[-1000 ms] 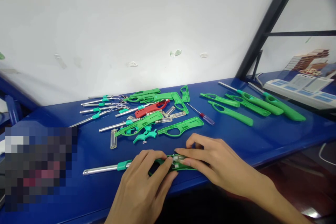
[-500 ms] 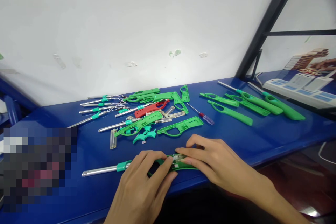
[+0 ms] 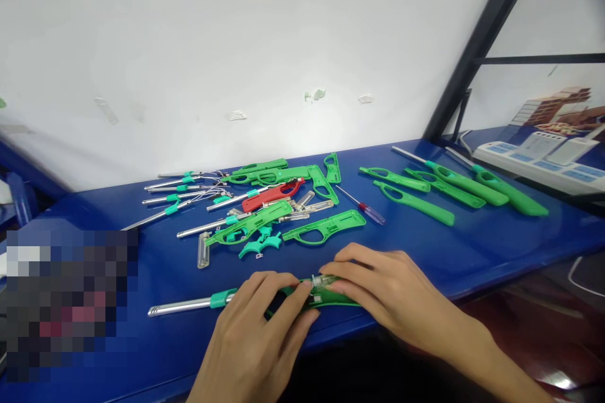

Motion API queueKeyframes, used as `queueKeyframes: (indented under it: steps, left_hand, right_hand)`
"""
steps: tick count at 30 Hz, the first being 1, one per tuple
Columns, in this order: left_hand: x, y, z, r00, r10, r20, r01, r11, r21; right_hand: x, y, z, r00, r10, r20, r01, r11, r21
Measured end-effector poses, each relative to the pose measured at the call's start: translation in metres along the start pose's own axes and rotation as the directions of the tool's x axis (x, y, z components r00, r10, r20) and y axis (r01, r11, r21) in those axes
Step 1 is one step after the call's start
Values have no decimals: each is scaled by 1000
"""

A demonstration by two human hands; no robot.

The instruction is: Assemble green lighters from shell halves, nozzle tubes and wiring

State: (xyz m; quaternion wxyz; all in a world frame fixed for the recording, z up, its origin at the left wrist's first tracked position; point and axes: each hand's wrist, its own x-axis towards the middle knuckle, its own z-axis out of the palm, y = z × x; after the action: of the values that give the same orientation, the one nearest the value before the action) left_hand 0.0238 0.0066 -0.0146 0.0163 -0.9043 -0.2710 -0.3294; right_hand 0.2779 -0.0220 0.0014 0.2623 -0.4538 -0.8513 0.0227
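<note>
At the table's front edge lies a long-necked lighter with a silver tube (image 3: 182, 307), a teal collar (image 3: 221, 298) and an open green handle shell (image 3: 343, 299). My left hand (image 3: 258, 321) is closed around the trigger end of the shell, its thumb and fingertips near the middle. With its fingers pinched, my right hand (image 3: 392, 283) holds a clear fuel tank (image 3: 321, 281) against the shell. My fingers cover most of the tank and much of the handle.
Behind my hands lie several silver lighter tubes (image 3: 203, 227), green half shells (image 3: 326, 227), a red shell (image 3: 269, 197), teal triggers (image 3: 261, 244) and clear tanks (image 3: 203, 250). A screwdriver (image 3: 371, 212) sits right of them. Green lighters (image 3: 472, 186) lie far right; a dark pixelated area (image 3: 66, 302) is at left.
My right fingers have shifted slightly along the clear tank, showing a little more of its left end. The left hand stays almost still.
</note>
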Motion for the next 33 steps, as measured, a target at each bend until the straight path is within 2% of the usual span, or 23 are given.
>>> queueKeyframes:
  steps: [8,14,33]
  left_hand:
    - [2,0,0,1000,-2,-1,2,1000,-13]
    - [6,4,0,999,-12,-41,11,1000,-26]
    - [5,3,-1,1000,-12,-4,12,1000,-18]
  right_hand:
    - [-1,1,0,1000,23,11,-24,999,25]
    - [-2,1,-1,999,41,34,-43,998,37]
    - [-3,0,-2,998,39,47,-41,998,54]
